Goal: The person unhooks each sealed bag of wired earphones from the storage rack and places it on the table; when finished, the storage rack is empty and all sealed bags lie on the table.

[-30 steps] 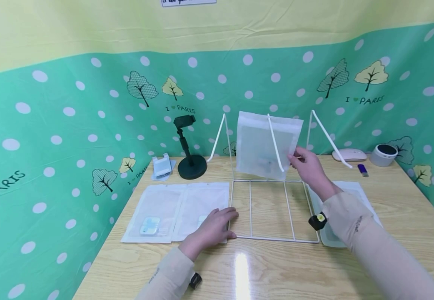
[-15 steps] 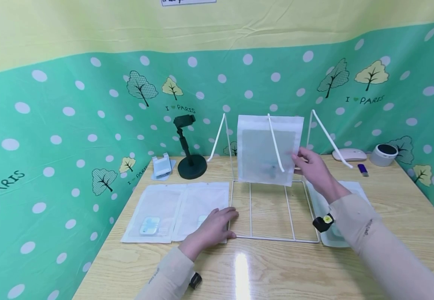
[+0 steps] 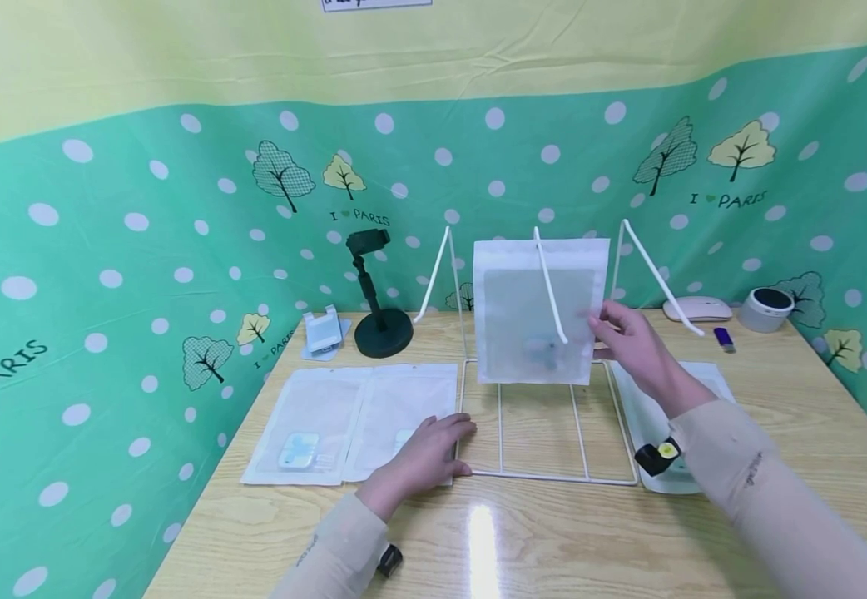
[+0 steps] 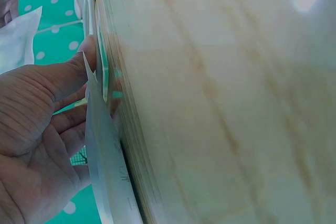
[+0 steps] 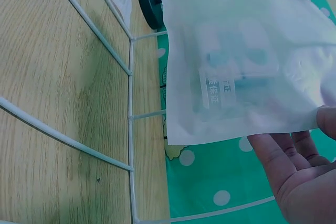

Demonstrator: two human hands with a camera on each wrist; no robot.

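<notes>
My right hand pinches the right edge of a white translucent pouch, thumb in front and fingers behind. The pouch stands upright at the middle arm of a white wire display rack, that arm crossing its front in the head view. In the right wrist view a squarish item and printed characters show faintly through the pouch. On the rack's front left corner rests my left hand, thumb at the front wire and fingers over the side wire. A flat pouch lies partly beneath it.
Another flat pouch lies further left, and one lies right of the rack, partly behind my right arm. At the back are a black stand, a phone holder, a mouse, a purple USB stick and a round white device.
The held pouch has come down and straightened from a tilt to nearly level, sliding slightly toward me. My right hand has moved slightly right with it, while my left hand stays put.
</notes>
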